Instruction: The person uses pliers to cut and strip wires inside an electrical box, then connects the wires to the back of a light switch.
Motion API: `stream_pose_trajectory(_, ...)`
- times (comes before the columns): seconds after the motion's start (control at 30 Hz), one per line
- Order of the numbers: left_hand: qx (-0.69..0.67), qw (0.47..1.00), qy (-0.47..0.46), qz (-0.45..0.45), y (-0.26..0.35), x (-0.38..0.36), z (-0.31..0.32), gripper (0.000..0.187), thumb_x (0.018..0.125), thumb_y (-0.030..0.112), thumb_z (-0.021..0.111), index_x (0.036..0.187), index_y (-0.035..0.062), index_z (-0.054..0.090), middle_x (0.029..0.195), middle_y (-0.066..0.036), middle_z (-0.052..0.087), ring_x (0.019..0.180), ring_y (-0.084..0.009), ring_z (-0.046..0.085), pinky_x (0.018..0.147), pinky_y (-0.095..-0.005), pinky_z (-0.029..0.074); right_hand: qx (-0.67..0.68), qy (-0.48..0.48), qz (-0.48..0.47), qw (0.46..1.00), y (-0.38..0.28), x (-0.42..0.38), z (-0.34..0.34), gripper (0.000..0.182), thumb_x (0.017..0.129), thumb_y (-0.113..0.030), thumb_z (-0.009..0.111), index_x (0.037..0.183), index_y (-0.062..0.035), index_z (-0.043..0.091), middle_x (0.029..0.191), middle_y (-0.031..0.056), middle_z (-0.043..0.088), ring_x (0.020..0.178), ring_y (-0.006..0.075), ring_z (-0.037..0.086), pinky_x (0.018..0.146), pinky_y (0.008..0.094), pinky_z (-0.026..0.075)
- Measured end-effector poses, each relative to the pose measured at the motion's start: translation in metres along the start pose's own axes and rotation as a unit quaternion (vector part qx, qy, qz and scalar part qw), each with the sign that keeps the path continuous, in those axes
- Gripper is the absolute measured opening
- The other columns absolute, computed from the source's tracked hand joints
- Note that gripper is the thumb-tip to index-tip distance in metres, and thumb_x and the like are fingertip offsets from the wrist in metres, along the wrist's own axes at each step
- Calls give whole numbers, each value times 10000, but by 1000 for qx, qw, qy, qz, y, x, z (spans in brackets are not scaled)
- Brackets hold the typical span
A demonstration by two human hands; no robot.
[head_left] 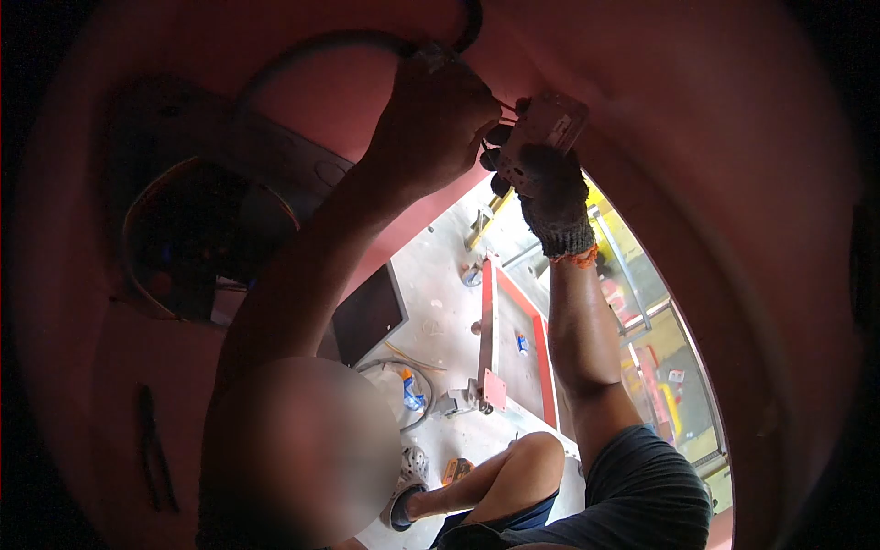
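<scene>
Inside a dim reddish enclosure [642,64], both hands are raised close together near the top. My left hand [435,124] is bare, its fingers pinched on a thin wire [506,107] that runs toward a small box. A dark cable [339,38] curves in behind that hand. My right hand [555,188], in a dark knitted glove with an orange cuff edge, grips the small grey box [553,124], which carries a pale label. Dark gloved fingertips show along the box's left side. Shadow hides where the wire meets the box.
At left, a dark cutout [206,243] holds thin coloured wires. A dark long-handled tool [156,449] lies lower left. Through the bright opening show a black panel [369,316], a red-and-white frame [488,321], a blue bottle [411,394], a bent leg [500,481] and a shoe [401,509].
</scene>
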State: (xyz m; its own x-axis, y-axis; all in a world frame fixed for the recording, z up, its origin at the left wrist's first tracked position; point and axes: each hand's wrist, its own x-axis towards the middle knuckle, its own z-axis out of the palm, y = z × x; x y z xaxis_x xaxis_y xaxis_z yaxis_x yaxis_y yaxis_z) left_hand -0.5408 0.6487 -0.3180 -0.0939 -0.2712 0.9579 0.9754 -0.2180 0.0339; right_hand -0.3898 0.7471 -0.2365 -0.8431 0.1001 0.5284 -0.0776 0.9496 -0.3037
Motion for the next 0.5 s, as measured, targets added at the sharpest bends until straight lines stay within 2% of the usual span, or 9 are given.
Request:
stream_pose_trajectory(0.1,26,1000,9,9,3,-1,-3,108,721,49,743,764,113,667,751,-18,650,726,-212,622,668,-410,430,29,-1,-13,999,-5,-1,2,173,892,-226,657,968,-80,708,782,30,712,772,183,692,725,327,549)
stream_pose_trajectory(0.23,28,999,24,24,-1,-2,-3,93,747,67,748,805,119,698,759,-18,664,713,-196,623,651,-400,420,16,9,-9,1000,-5,-1,2,164,900,-208,645,996,-91,708,809,23,719,753,184,690,700,320,552)
stream_pose_trajectory(0.3,2,1000,16,25,-4,-4,-5,96,761,73,747,836,123,713,776,-20,673,723,-195,628,656,-398,425,108,-32,92,989,-14,0,-1,587,876,-215,585,1400,-36,389,1117,168,657,920,272,673,676,374,529)
stream_pose_trajectory(0.43,-81,996,-25,-3,-13,-9,-1,125,795,94,740,913,134,742,823,-25,697,766,-190,645,712,-391,436,61,-87,47,993,10,6,-9,646,855,-181,628,1426,-46,360,1133,160,635,958,285,659,697,380,532)
stream_pose_trajectory(0.5,-71,997,-10,8,-13,-9,-1,121,797,98,739,913,132,739,830,-25,701,768,-189,650,715,-386,444,293,-72,67,951,1,7,-2,435,866,-121,639,1275,-6,547,982,152,711,810,228,698,693,347,560)
